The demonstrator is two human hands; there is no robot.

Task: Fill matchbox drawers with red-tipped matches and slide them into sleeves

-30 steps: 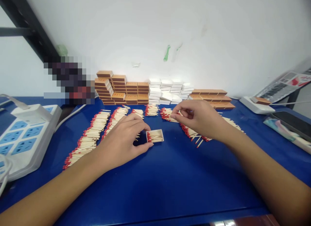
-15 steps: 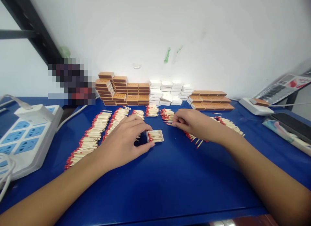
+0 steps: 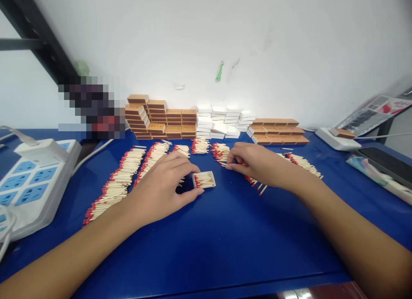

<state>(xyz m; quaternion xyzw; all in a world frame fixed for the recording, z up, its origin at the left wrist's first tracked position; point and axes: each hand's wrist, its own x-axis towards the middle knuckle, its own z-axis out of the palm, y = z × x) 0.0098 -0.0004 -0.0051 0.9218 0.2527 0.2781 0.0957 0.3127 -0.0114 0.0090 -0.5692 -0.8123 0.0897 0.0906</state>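
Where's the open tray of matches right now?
Head view, near the middle: the tray of matches sits on the blue table, with the left hand around its left end and the right hand apart on its right.

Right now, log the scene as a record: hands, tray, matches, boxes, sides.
left hand: thumb and finger at opposite sides of white tray
right hand: fingertips close together at edge of match pile; grip on a match unclear
tray: open, on blue table, matches inside, red heads toward left hand
boxes: brown stack at left, white stack in middle, lower brown stack at right, along wall
far left: power strip
far right: phone
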